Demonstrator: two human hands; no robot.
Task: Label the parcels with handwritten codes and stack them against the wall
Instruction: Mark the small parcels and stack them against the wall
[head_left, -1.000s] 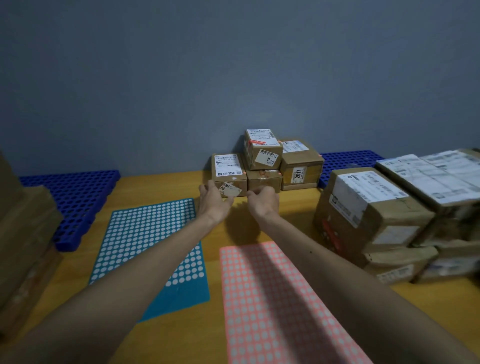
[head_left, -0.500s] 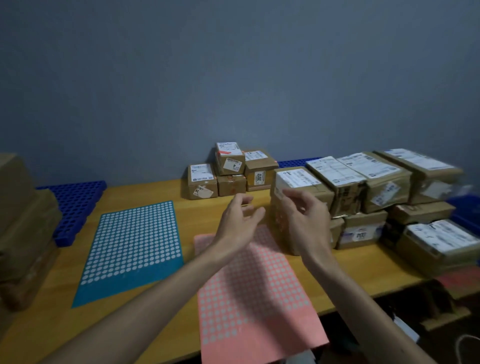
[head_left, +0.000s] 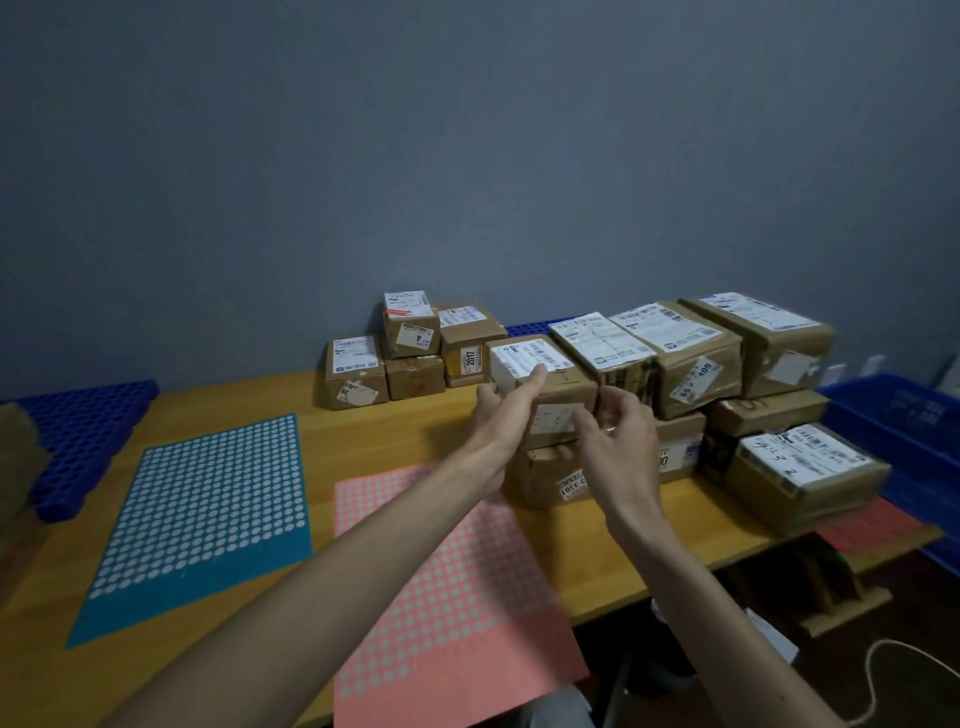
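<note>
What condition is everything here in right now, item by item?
Front box: closed, atop another box.
Left hand: grip round that box's left edge, thumb on top.
Right hand: fingers curled at its right corner; grip unclear.
Wall boxes: closed, stacked.
Pink sheet: flat, overhanging the table.
Blue sheet: flat.

Blue grid mat (head_left: 78, 421) left on table (head_left: 395, 441); blue crate (head_left: 893, 431) right; white cable (head_left: 870, 670) below.

Brown cardboard parcels (head_left: 758, 364) with glossy tape (head_left: 696, 382) and paper labels (head_left: 667, 325), on the smooth wooden table (head_left: 363, 431) beside a matt paper sheet (head_left: 452, 597)
</note>
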